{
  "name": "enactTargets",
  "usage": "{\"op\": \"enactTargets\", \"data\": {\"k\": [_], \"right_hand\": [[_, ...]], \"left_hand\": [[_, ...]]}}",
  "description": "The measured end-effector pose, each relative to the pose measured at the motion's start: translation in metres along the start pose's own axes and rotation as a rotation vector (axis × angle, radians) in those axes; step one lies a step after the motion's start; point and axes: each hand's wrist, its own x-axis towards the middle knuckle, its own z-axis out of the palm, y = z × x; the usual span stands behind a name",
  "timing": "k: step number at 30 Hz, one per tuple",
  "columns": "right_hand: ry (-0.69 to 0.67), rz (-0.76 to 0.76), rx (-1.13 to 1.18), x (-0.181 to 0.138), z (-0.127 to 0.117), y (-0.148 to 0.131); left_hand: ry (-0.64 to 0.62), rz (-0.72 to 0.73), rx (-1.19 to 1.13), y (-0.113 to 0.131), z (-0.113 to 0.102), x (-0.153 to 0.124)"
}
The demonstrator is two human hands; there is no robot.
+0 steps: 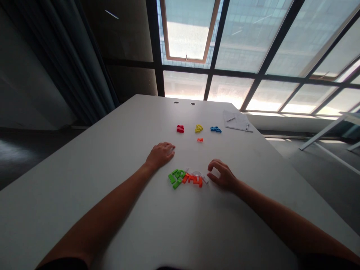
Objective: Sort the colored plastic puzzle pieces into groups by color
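Observation:
My left hand (161, 154) rests on the table, its fingers curled toward the thumb. A pale bit shows between fingertips and thumb, too small to make out. My right hand (223, 174) hovers by the right end of a mixed pile, thumb and fingers apart with nothing between them. In that pile lie several green plastic pieces (176, 177), several orange pieces (194, 179) and some clear pieces (197, 173). Nearest to the right fingertips is a whitish clear piece (205, 180). A single orange piece (200, 140) sits farther off, beyond both hands.
Across the white table (135, 232) stand a red cluster (180, 129), a yellow cluster (198, 128) and a blue cluster (216, 129) in a row. Paper sheets (237, 122) with pens lie at the far right. Windows and a dark curtain (64, 56) are behind.

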Motion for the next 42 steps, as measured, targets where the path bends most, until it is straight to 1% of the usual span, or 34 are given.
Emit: {"op": "enactTargets", "data": {"k": [3,6,10,15,17,19,20,22,25,26,28,30,34,38,42], "right_hand": [[-0.076,-0.174,-0.056,-0.007,-0.002,-0.021],[-0.15,-0.258,-0.126,-0.002,0.002,-0.031],[-0.192,-0.26,-0.184,0.003,0.005,-0.038],[-0.253,-0.317,-0.181,-0.001,0.011,-0.051],[-0.251,-0.312,-0.153,-0.001,0.015,-0.055],[-0.218,-0.285,-0.112,0.002,0.017,-0.051],[-0.184,-0.259,-0.102,0.004,0.016,-0.045],[-0.088,-0.166,-0.126,0.011,0.013,-0.024],[0.049,0.053,-0.234,0.026,0.005,0.026],[0.072,0.123,-0.264,0.032,0.003,0.043],[0.078,0.237,-0.314,0.045,0.002,0.075],[0.064,0.313,-0.334,0.059,0.005,0.097],[0.08,0.41,-0.357,0.081,0.017,0.119],[0.136,0.405,-0.37,0.092,0.025,0.131],[0.158,0.416,-0.371,0.095,0.024,0.139]], "left_hand": [[-0.004,-0.004,0.012,0.001,-0.001,0.0],[-0.01,-0.005,0.024,0.001,-0.001,-0.001],[-0.005,-0.003,0.02,0.002,-0.002,-0.001],[-0.003,-0.006,0.023,0.001,-0.002,-0.002],[0.0,-0.004,0.021,0.001,-0.002,-0.002],[0.002,-0.003,0.021,0.001,-0.002,-0.002],[0.001,-0.003,0.021,0.001,-0.002,-0.002],[-0.001,-0.002,0.02,0.001,-0.002,-0.001],[-0.005,0.0,0.019,0.002,-0.002,-0.001],[-0.007,0.001,0.019,0.002,-0.002,-0.001],[-0.01,0.001,0.018,0.001,-0.001,-0.001],[-0.008,0.002,0.019,0.001,-0.001,0.0],[-0.006,0.0,0.022,0.0,-0.001,-0.001],[-0.003,-0.002,0.013,0.001,-0.002,-0.001],[-0.001,-0.008,0.013,0.002,-0.002,-0.001]]}}
